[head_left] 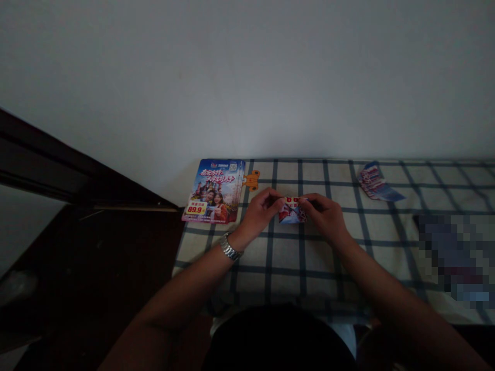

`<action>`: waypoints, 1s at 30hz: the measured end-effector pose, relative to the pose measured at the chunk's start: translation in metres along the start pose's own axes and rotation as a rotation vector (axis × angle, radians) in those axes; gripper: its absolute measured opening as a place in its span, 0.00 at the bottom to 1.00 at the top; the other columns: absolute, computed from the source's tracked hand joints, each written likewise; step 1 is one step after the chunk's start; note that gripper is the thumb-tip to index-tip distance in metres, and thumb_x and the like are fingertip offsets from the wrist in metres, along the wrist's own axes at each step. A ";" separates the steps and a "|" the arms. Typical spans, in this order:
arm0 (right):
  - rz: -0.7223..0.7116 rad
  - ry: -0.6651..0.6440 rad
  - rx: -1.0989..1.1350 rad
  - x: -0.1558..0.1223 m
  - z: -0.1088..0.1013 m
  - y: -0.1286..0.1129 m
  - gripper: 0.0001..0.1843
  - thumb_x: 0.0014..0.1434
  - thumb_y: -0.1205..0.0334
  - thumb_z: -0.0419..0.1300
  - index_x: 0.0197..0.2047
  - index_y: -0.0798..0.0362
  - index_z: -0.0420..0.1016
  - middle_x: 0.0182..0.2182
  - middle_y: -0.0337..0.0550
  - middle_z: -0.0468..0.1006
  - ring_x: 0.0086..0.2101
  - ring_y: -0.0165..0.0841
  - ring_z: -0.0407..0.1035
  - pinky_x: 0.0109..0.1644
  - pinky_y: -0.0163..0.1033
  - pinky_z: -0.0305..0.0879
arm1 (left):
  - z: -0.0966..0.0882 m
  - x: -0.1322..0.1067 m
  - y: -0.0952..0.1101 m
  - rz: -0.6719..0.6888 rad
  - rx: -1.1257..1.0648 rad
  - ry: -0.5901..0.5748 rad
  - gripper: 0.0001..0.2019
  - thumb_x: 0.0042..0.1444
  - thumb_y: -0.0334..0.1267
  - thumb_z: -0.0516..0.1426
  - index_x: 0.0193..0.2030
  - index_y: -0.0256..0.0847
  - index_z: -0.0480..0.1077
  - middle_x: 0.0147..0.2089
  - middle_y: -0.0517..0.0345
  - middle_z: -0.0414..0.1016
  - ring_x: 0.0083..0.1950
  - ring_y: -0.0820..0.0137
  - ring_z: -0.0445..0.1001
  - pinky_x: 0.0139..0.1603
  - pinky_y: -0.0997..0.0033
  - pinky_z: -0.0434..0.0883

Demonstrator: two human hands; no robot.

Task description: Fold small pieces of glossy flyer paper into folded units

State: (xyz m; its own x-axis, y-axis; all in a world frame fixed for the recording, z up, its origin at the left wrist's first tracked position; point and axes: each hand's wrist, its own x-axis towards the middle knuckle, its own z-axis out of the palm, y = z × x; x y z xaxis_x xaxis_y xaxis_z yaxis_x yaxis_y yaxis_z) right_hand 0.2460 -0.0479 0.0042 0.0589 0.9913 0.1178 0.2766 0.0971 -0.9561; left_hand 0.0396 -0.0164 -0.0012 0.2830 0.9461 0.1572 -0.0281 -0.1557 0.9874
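My left hand point(261, 210) and my right hand point(324, 215) meet over a checked cloth point(286, 257) and both pinch a small folded piece of printed paper point(292, 211), red, white and blue. The left fingers grip its left edge, the right fingers its right edge. A metal watch point(230, 248) is on my left wrist. The paper rests on or just above the cloth; I cannot tell which.
A stack of colourful flyers point(214, 190) lies at the cloth's far left corner, with a small orange tag point(252, 180) beside it. Another folded paper piece point(377, 183) lies at the far right. A dark wooden surface point(96, 257) is to the left, a white wall behind.
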 end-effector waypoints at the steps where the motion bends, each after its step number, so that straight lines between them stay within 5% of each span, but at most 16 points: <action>1: -0.001 0.000 0.004 0.000 0.000 0.001 0.17 0.62 0.43 0.66 0.37 0.48 0.82 0.33 0.42 0.85 0.33 0.40 0.78 0.38 0.44 0.76 | 0.000 0.000 0.001 0.008 -0.009 -0.012 0.14 0.62 0.50 0.65 0.43 0.41 0.74 0.40 0.57 0.77 0.42 0.70 0.76 0.44 0.70 0.74; 4: -0.007 -0.006 0.010 0.000 0.000 0.004 0.17 0.62 0.43 0.66 0.37 0.48 0.83 0.33 0.43 0.85 0.34 0.40 0.78 0.39 0.44 0.76 | -0.001 0.000 0.002 0.017 -0.033 -0.046 0.14 0.61 0.48 0.66 0.47 0.42 0.76 0.44 0.54 0.79 0.45 0.68 0.78 0.47 0.69 0.75; 13: -0.011 -0.022 -0.004 0.000 0.002 0.007 0.16 0.62 0.44 0.66 0.39 0.48 0.84 0.35 0.43 0.85 0.34 0.39 0.79 0.39 0.43 0.76 | -0.001 -0.001 -0.001 -0.039 -0.070 -0.001 0.14 0.59 0.47 0.68 0.40 0.39 0.75 0.38 0.56 0.79 0.38 0.71 0.76 0.40 0.73 0.74; 23: -0.018 -0.041 -0.061 0.000 0.004 0.005 0.17 0.63 0.44 0.64 0.39 0.50 0.82 0.31 0.42 0.83 0.31 0.36 0.77 0.35 0.39 0.73 | -0.003 0.001 0.000 -0.023 0.152 -0.016 0.09 0.60 0.41 0.65 0.39 0.39 0.73 0.36 0.58 0.78 0.35 0.72 0.77 0.37 0.74 0.74; 30: 0.004 -0.094 -0.030 0.003 0.001 0.012 0.17 0.64 0.44 0.64 0.39 0.50 0.80 0.29 0.40 0.80 0.29 0.35 0.73 0.32 0.38 0.69 | -0.007 0.002 0.005 -0.030 0.221 -0.166 0.10 0.63 0.43 0.63 0.44 0.40 0.76 0.38 0.56 0.82 0.39 0.69 0.80 0.41 0.70 0.76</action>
State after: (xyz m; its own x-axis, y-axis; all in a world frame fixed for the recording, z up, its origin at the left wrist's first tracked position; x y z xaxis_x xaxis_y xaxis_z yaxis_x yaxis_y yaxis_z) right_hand 0.2487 -0.0438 -0.0067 -0.0301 0.9958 0.0867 0.3053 0.0918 -0.9478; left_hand 0.0332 -0.0131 0.0039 0.4343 0.8946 0.1048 0.1875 -0.2036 0.9609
